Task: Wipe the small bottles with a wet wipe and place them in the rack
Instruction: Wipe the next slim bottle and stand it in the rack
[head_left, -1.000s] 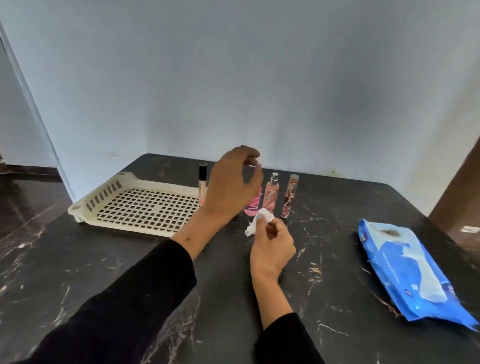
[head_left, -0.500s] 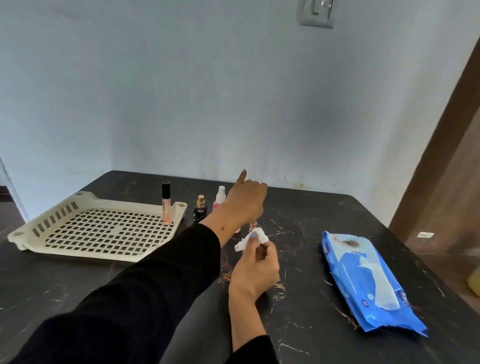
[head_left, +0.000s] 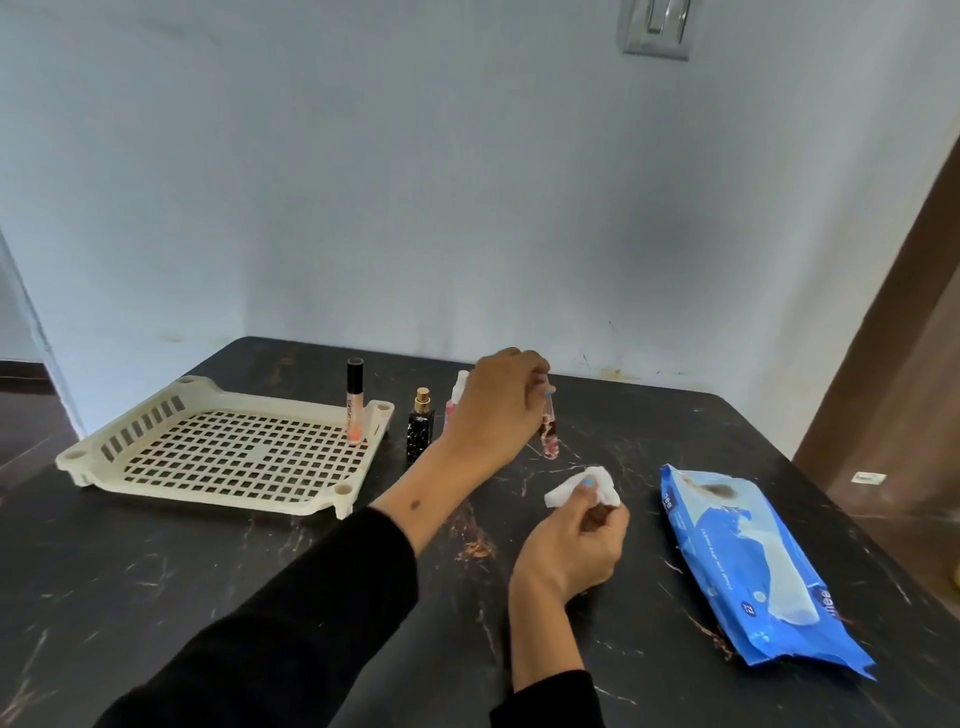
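Observation:
My left hand (head_left: 496, 408) pinches the top of a slim brown-pink bottle (head_left: 548, 434) and holds it tilted just above the table. Just below and in front of it, my right hand (head_left: 571, 545) pinches a crumpled white wet wipe (head_left: 582, 487). A cream perforated rack (head_left: 218, 454) lies at the left with a tall black-capped peach tube (head_left: 355, 402) standing in its far right corner. A black bottle with a gold cap (head_left: 420, 431) stands right of the rack. A pink bottle (head_left: 454, 400) is partly hidden behind my left hand.
A blue pack of wet wipes (head_left: 748, 566) lies on the right of the dark marble table (head_left: 156, 571). The wall rises right behind the table. A brown door frame (head_left: 893, 374) stands at the far right.
My left hand has taken the slim brown-pink bottle from the row and lifted it toward the wipe. The camera has turned right, shifting the rack leftward.

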